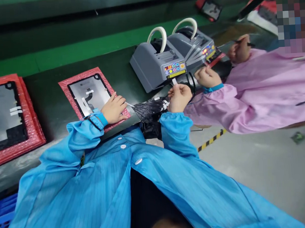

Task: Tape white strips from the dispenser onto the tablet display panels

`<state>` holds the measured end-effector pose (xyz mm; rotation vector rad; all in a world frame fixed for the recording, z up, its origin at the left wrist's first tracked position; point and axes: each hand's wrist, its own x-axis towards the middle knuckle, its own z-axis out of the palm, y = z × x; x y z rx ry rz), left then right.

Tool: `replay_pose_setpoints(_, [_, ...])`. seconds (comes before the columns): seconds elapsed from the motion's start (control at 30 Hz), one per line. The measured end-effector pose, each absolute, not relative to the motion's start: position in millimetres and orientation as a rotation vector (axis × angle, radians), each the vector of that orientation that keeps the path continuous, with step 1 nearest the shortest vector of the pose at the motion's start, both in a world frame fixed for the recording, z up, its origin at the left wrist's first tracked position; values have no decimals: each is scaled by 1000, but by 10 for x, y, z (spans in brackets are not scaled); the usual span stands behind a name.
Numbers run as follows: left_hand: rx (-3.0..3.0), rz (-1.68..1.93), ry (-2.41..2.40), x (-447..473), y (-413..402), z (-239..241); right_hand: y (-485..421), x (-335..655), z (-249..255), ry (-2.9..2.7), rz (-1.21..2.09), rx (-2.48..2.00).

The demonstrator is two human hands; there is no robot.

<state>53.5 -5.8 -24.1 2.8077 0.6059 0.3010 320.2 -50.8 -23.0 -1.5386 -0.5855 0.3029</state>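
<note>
My left hand lies with its fingers apart on the lower right part of a flat silver-and-black screen panel. Under that panel is a sheet of pink bubble wrap. White tape strips and a dark flex cable show on the panel's face. My right hand pinches a short strip of white tape at the front outlet of a grey tape dispenser with a lit display. Between my hands, a black plastic bag with white scraps hangs at the table edge.
At the left, another panel rests on stacked pink bubble wrap. A second tape dispenser stands beside the first. A co-worker in a pink sleeve has both hands near it. A blue crate is at lower left.
</note>
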Motion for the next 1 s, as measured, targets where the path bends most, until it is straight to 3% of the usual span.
replay_pose_setpoints(0.53, [2927,280,489,433,-41,-298,-393,3310,-256,-506,431,-1476])
replay_pose_setpoints(0.93, [2848,287,435,466,-107,-336,-603,3062,-132,-832,49,-1408])
replay_pose_setpoints(1.0, [2755,387,474,409,-94,-319,-675,2844,-54,-998,122,-1381])
